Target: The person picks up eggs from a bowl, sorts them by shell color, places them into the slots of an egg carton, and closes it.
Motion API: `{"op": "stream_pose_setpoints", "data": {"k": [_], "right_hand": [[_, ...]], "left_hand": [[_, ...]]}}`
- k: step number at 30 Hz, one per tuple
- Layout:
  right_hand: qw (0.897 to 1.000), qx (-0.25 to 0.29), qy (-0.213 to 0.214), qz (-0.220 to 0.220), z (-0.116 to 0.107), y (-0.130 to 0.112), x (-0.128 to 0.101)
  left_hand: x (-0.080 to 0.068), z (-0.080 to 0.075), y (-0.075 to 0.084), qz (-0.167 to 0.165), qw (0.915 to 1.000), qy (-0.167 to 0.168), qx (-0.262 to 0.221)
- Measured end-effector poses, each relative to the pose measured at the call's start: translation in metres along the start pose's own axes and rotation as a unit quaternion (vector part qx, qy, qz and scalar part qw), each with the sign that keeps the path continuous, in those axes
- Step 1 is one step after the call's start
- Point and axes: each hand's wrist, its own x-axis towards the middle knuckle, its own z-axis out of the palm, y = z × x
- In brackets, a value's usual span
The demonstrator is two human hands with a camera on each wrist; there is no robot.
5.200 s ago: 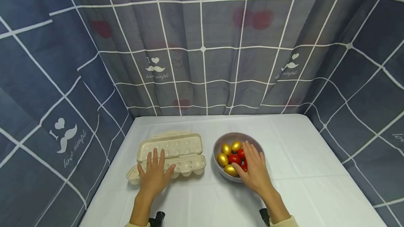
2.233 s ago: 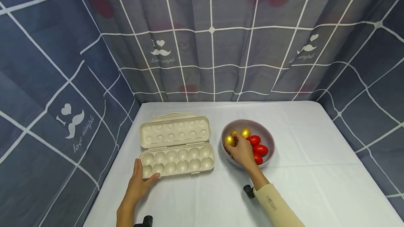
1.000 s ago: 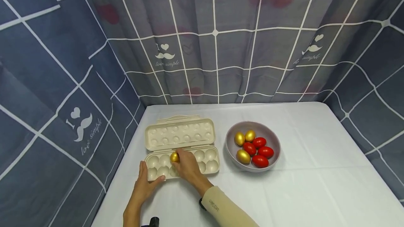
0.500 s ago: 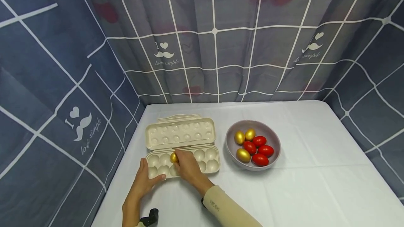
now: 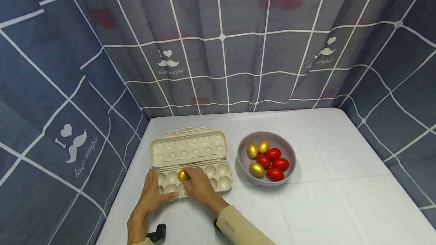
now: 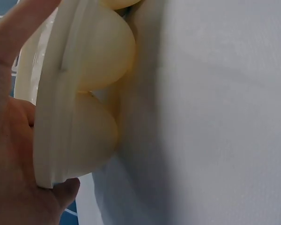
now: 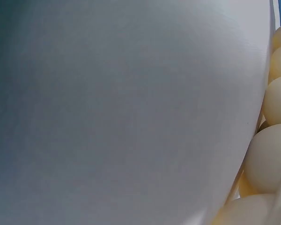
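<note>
In the head view, my right hand (image 5: 200, 187) pinches a golden egg (image 5: 183, 175) between thumb and fingers, at the back row of cups in the cream egg carton (image 5: 210, 171). Whether the egg rests in its cup cannot be made out. My left hand (image 5: 150, 196) holds the carton's left end, thumb along the front edge and fingers along the side. The left wrist view shows that hand (image 6: 9, 164) against the carton rim (image 6: 56, 117), one fingertip curled under its corner. No hand shows in the right wrist view, just the carton's rounded underside (image 7: 271, 154) and cloth.
The carton's lid (image 5: 189, 148) lies opened toward the back. Right of it stands a mauve bowl (image 5: 245, 169) with several red eggs (image 5: 281, 164) and 3 golden eggs (image 5: 257, 169). White cloth covers the table (image 5: 320, 184); a grey checked curtain (image 5: 238, 59) hangs around it.
Both hands first hovered over carton and bowl. My left hand took the carton's end; my right hand took a golden egg from the bowl to the carton. Lately only small shifts.
</note>
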Motion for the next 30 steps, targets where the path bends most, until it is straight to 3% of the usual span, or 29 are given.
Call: {"op": "stream_pose_setpoints", "data": {"k": [6,10,16,21,24,30], "right_hand": [[0.998,0.030,0.055,0.017,-0.006,0.002,0.001],[0.992,0.061,0.109,0.033,-0.015,0.002,-0.001],[0.980,0.125,0.146,0.054,-0.040,0.013,-0.010],[0.967,0.165,0.186,0.057,-0.066,0.034,-0.023],[0.957,0.199,0.204,0.053,-0.082,0.042,-0.031],[0.936,0.252,0.243,0.039,-0.125,0.026,-0.044]], "left_hand": [[0.004,0.002,0.003,0.006,1.0000,-0.006,0.000],[0.003,0.002,0.004,0.007,1.0000,-0.005,0.000],[-0.003,-0.004,0.002,0.007,0.9992,-0.024,-0.030],[-0.003,-0.006,-0.001,0.032,0.9979,-0.040,-0.040],[-0.005,-0.006,-0.002,0.047,0.9977,-0.027,-0.041],[-0.007,-0.003,-0.005,0.064,0.9969,0.003,-0.046]]}}
